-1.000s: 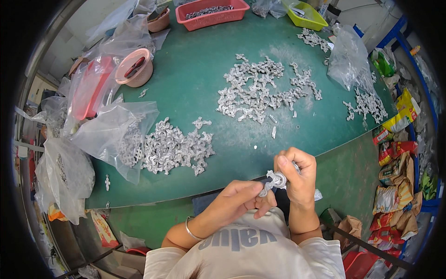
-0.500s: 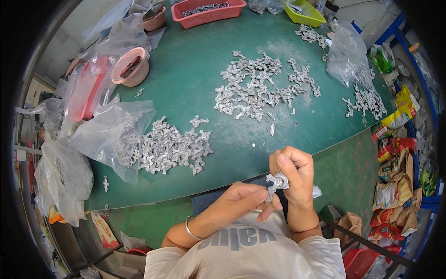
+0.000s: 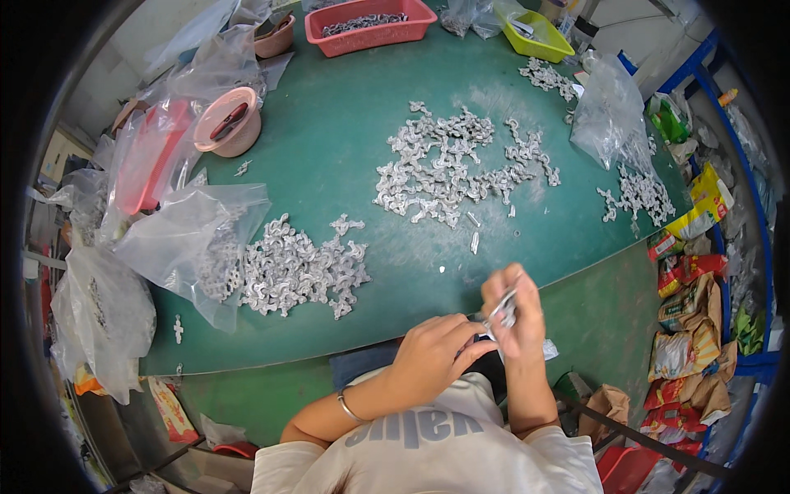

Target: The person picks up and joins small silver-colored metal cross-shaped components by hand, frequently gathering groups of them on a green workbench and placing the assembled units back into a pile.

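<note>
In front of my body, past the table's near edge, my right hand [image 3: 520, 311] is closed around a small silvery-grey metal casting [image 3: 502, 314], blurred and partly hidden by the fingers. My left hand [image 3: 434, 352] meets it from the left, thumb and fingers pinching its lower end. Beyond them on the green table [image 3: 329, 148] lies a broad heap of similar castings [image 3: 436, 165]. A second heap [image 3: 300, 272] sits to the left, partly under a clear plastic bag [image 3: 193, 239]. A few thin metal slivers [image 3: 475, 242] lie between the hands and the far heap.
A pink cup holding a red-handled tool [image 3: 239, 132] stands at the left. At the back are a red tray [image 3: 370, 37] of metal parts and a yellow-green basket [image 3: 535, 41]. Another bag [image 3: 609, 111] and castings [image 3: 638, 198] lie at the right, near shelves with colourful packets [image 3: 691, 329].
The casting has turned in my fingers, its round end no longer showing. My left hand has rolled over, its back now upward. The whole view has shifted slightly.
</note>
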The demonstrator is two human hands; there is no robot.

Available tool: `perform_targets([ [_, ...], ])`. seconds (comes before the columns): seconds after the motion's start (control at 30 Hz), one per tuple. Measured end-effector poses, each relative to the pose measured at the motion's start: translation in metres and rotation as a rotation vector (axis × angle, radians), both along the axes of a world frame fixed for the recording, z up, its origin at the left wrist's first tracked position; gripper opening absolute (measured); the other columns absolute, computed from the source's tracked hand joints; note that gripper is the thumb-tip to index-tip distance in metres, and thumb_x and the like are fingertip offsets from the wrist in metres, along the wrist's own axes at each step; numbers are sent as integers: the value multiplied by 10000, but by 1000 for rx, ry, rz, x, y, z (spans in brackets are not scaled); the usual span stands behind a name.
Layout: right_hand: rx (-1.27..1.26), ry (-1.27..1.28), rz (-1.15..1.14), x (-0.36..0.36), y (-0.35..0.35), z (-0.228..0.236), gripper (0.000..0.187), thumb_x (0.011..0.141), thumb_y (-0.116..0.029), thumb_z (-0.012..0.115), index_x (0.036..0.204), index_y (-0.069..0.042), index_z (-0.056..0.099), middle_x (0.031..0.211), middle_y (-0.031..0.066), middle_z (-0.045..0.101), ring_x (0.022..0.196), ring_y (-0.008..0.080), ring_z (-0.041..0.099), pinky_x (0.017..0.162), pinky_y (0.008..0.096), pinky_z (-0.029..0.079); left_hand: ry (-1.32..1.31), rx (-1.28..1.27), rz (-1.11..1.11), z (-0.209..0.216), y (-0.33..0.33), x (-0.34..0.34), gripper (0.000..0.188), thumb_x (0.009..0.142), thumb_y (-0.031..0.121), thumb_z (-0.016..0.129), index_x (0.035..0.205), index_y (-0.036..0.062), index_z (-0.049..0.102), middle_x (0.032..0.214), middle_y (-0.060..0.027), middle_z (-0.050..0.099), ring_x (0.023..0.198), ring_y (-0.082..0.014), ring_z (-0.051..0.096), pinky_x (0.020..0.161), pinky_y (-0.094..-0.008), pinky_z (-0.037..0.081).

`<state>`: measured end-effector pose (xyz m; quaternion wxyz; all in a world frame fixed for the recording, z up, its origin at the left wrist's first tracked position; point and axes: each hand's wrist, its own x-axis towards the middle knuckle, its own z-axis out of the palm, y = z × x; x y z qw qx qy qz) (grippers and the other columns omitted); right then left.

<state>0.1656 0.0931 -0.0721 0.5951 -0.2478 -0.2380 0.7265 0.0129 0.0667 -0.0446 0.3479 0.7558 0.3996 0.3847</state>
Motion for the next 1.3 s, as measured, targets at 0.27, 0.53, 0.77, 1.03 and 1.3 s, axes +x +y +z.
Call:
perform_targets([
  [0.27,-79,37,-101,55,58,-23,191,875,-274,504,861,-84,501,577,4,380,627,136,418,459,221,350,186,-82,81,-26,22,-2,188,769,136,620,897,4,578,784,-129,562,687,-297,551,604,-349,446],
  [0.53,223,-1469,-437,75,101,-15,239,683,-157,717,859,-30,616,587,70,555,479,164,503,467,262,395,643,386,60,-50,101,44,425,715,96,593,1106,-39,494,1157,-170,471,1069,-303,436,857,-381,369],
  [0.77,295,-1989,-190,63,114,-16,252,660,-189,687,837,-24,616,835,170,619,778,357,584,679,419,457,817,296,-91,-53,98,32,429,672,65,527,1086,-42,496,1151,-178,447,1065,-294,424,840,-341,374],
  [1.03,309,-1372,-129,80,120,-16,166,643,-51,634,800,-1,616,656,67,601,581,116,549,555,257,437,869,373,-128,-51,119,35,306,671,63,520,965,-22,515,935,-125,464,916,-270,461,764,-338,412],
  [1.3,382,-1245,59,85,131,1,142,705,-32,596,839,2,628,714,26,601,691,63,516,629,226,420,719,424,-243,-65,137,22,331,640,29,542,961,-34,490,915,-128,461,885,-270,482,720,-327,443],
])
